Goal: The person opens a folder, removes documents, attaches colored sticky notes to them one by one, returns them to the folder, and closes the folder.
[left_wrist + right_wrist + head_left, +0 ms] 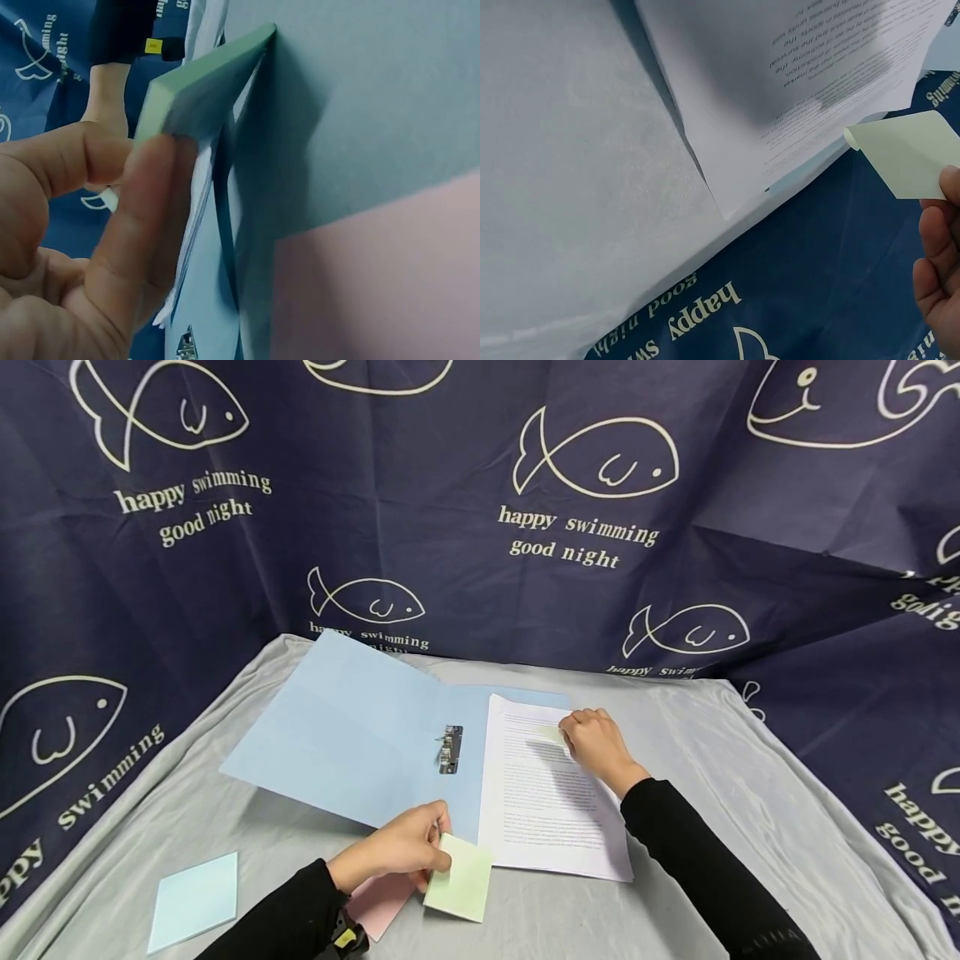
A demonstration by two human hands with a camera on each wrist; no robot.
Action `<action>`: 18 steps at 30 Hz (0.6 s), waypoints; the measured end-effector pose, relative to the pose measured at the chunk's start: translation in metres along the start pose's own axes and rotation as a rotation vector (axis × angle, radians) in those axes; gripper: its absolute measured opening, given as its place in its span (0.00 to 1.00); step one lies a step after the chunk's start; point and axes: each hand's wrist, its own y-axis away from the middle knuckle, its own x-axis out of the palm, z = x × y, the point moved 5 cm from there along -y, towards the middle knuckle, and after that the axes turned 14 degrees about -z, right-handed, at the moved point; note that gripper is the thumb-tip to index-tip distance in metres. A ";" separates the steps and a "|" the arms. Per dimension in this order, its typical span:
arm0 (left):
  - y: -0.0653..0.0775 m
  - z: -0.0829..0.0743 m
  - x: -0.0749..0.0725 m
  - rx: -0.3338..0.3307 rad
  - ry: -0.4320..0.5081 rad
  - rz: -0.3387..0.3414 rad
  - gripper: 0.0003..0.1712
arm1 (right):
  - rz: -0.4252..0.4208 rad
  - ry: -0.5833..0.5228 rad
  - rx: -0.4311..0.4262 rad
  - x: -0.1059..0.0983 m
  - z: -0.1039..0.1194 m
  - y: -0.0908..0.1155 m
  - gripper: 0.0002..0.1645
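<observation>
My left hand (401, 847) pinches a light green sticky note pad (463, 878) by its left side, just in front of the folder. In the left wrist view the pad (202, 94) is seen edge-on between thumb and fingers. My right hand (597, 745) pinches a single green sticky note (911, 150) above the printed pages; one corner of the note curls. The stack of printed paper (551, 802) lies on the right side of an open light blue folder (337, 727). A metal clip (450, 750) is fixed near the folder's fold.
A pink sticky note pad (381, 903) lies on the grey cloth, partly under my left hand. To the left is a light blue pad (193, 902). The folder's left cover is tilted up. A dark blue fish-print curtain (450, 527) hangs behind the table (697, 827).
</observation>
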 end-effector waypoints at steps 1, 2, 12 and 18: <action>0.000 0.001 -0.001 -0.012 -0.020 -0.002 0.17 | 0.002 0.002 0.002 0.001 -0.001 -0.001 0.12; 0.000 0.001 -0.001 -0.026 -0.038 0.000 0.17 | 0.005 0.004 0.004 0.002 -0.002 -0.002 0.13; 0.007 0.002 0.000 -0.030 -0.269 0.071 0.16 | 0.146 0.071 -0.002 0.021 -0.008 -0.006 0.13; 0.005 -0.010 -0.001 0.141 -0.550 -0.035 0.16 | 0.206 0.110 -0.015 0.029 -0.010 -0.009 0.11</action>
